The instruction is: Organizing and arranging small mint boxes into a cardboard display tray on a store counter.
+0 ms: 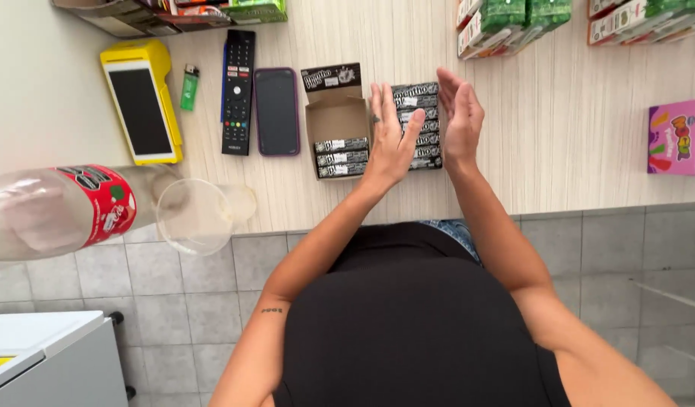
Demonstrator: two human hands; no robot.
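A stack of black candy rolls [426, 128] lies on the pale wooden counter [558, 151]. My left hand [389, 143] presses flat against the stack's left side, thumb over the rolls. My right hand [460, 113] stands on edge against its right side, fingers straight and together. The stack is squeezed between the two palms. Just left of my left hand an open brown cardboard box [334, 118] with a black flap holds three more rolls [340, 157] in its near half.
Left of the box lie a dark phone [276, 111], a black remote [237, 90], a green lighter [189, 87] and a yellow payment terminal [140, 102]. A red-labelled plastic bottle [61, 211] and a clear cup [196, 215] stand at the near left. Green cartons [513, 22] and a purple box [675, 139] sit right.
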